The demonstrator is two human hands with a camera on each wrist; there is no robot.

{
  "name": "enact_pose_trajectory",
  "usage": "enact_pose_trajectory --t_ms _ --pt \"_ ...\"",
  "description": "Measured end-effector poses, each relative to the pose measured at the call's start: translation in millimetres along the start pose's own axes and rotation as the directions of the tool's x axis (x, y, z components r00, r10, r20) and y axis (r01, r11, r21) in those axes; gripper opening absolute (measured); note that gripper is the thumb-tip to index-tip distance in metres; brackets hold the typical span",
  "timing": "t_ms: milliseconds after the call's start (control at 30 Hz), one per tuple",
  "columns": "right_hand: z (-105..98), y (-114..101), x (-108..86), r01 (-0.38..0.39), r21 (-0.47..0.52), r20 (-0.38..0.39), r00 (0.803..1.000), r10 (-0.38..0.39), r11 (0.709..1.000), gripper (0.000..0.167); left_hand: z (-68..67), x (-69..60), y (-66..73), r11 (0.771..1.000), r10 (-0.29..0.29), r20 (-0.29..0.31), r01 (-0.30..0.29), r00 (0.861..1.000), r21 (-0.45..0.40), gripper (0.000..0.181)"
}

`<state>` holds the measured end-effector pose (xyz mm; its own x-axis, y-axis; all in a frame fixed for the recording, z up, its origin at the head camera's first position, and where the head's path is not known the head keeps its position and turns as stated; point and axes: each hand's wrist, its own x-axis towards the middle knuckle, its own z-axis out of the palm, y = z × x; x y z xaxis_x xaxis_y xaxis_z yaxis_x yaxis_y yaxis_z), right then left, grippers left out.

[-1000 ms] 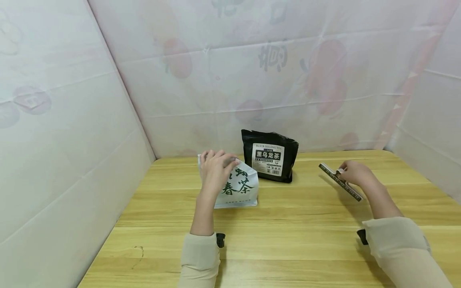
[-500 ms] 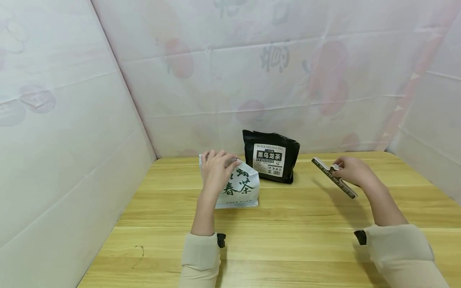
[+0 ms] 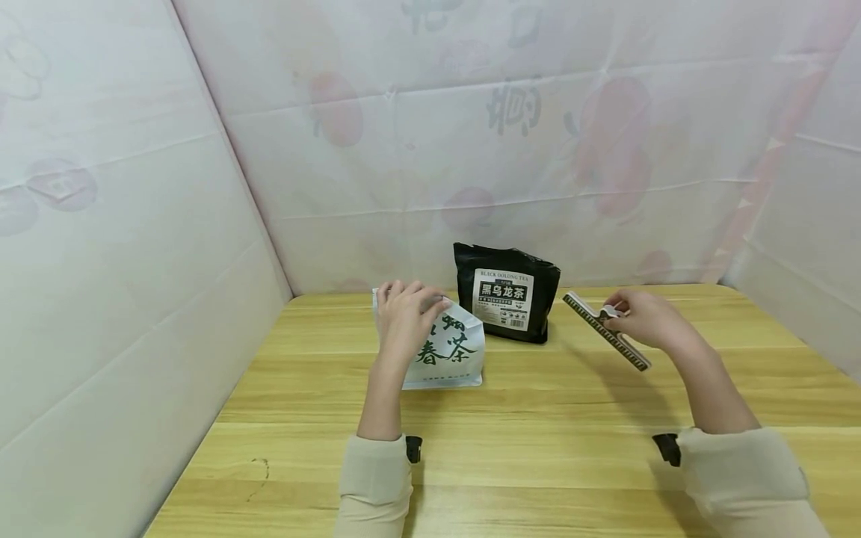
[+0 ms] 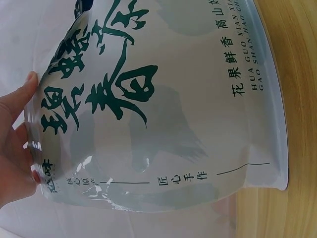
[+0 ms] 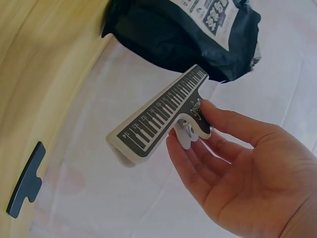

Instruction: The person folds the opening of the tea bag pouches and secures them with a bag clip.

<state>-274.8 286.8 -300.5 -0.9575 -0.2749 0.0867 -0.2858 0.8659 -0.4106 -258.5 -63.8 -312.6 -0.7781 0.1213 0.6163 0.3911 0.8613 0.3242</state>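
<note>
A white tea bag (image 3: 449,351) with green lettering stands on the table, its top slanting. My left hand (image 3: 406,314) grips the bag's upper edge; in the left wrist view, the thumb and fingers (image 4: 17,106) pinch that edge. My right hand (image 3: 649,320) holds a long bag clip (image 3: 608,331) above the table, tilted down to the right. In the right wrist view, thumb and fingers pinch the handles of the clip (image 5: 161,116), which bears a piano-key pattern. Its long jaws look closed, with nothing between them.
Behind the white bag and to its right, a black oolong tea bag (image 3: 504,291) stands upright. A second, dark clip (image 5: 26,181) lies on the wooden table (image 3: 511,456) in the right wrist view. Fabric walls (image 3: 430,187) border the table.
My right hand has carried the clip leftward and slightly up, closer to the black bag. The left hand and the white bag have stayed in place.
</note>
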Motion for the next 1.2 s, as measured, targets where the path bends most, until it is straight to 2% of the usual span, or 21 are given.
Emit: enact_pose_trajectory --t_ms 200,767,1000,1200 --pt "2 -8 0.7 0.021 0.014 -0.012 1.0 -0.021 1.0 0.04 0.2 0.6 0.7 1.0 0.003 -0.008 -0.003 1.0 -0.003 0.017" --pt "5 -32 2.4 0.007 0.053 -0.053 0.999 -0.004 0.999 0.043 0.7 1.1 0.4 1.0 0.0 -0.014 0.0 1.0 -0.008 0.017" --pt "7 -39 3.8 0.014 0.101 -0.111 0.994 -0.003 0.995 0.043 -0.2 0.8 0.1 1.0 -0.005 -0.01 0.005 1.0 -0.008 0.016" --pt "9 -46 3.6 0.012 0.149 -0.126 0.992 0.006 0.989 0.046 -0.7 0.4 0.3 1.0 -0.008 -0.007 0.008 1.0 -0.011 0.016"
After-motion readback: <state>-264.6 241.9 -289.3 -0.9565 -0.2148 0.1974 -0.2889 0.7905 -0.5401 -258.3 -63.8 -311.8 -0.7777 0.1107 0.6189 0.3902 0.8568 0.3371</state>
